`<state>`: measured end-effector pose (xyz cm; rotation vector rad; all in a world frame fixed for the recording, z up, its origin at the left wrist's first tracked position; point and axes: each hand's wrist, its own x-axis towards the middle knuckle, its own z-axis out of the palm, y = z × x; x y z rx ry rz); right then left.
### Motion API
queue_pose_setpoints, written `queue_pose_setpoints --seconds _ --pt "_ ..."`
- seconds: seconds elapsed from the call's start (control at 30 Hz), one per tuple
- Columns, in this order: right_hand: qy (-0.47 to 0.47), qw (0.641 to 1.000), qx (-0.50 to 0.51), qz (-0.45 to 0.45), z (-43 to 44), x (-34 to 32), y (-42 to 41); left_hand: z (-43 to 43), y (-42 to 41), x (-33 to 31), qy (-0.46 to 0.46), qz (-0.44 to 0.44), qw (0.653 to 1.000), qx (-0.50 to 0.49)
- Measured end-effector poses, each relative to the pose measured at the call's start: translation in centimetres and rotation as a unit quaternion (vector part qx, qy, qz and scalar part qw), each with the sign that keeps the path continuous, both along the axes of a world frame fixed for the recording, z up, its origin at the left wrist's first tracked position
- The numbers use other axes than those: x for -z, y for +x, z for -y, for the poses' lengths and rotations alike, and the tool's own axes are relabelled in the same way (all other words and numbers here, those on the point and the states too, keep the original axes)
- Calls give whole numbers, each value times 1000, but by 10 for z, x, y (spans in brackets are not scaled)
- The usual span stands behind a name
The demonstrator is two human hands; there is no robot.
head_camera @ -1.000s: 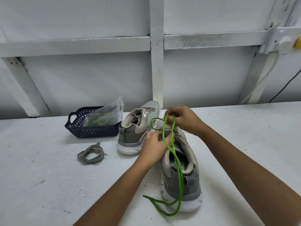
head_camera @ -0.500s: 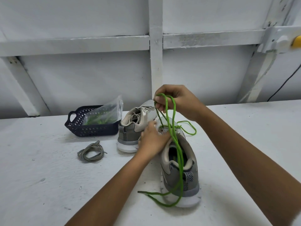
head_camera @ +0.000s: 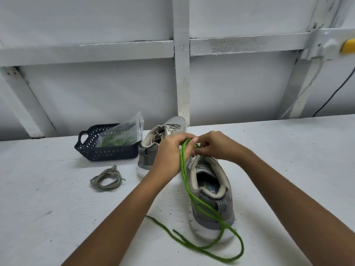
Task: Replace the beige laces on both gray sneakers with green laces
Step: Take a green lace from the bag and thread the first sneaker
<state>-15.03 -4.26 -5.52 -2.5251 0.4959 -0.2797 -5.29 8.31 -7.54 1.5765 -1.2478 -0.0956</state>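
Note:
Two gray sneakers stand on the white table. The near sneaker [head_camera: 211, 191] points away from me, heel toward me. A green lace [head_camera: 194, 200] runs from its front, down over its left side, and loops on the table by the heel. My left hand [head_camera: 171, 156] holds the lace strands over the front of this shoe. My right hand [head_camera: 215, 145] pinches the lace close beside it, above the eyelets, which are hidden. The far sneaker [head_camera: 153, 146], with beige laces, stands behind my left hand. A removed beige lace [head_camera: 106, 180] lies coiled to the left.
A dark perforated basket [head_camera: 107, 150] at the back left holds a clear bag with green laces [head_camera: 123, 137]. A white framed wall runs close behind the table. A black cable hangs at the far right.
My right hand came down from its raised position to the shoe's front, beside my left hand. The slack lace dropped and now loops wider on the table by the heel.

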Motion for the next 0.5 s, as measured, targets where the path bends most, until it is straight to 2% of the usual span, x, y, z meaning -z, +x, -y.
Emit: queue_pose_setpoints --seconds 0.07,0.13,0.23,0.33,0.37,0.5 --pt "-2 999 17 39 -2 6 4 1 -8 4 -23 -5 1000 10" --pt "-9 999 29 32 1 7 6 1 -14 10 -24 -17 1000 4" --pt "-6 998 41 51 10 6 10 5 -17 29 73 -57 996 -20" --pt "-10 997 33 71 14 -1 16 12 -18 39 177 0 983 -42" --pt "-6 997 31 70 14 -4 19 14 -18 38 199 17 979 -44" --pt "14 996 11 82 11 -16 28 14 -22 28 220 -22 974 -56"
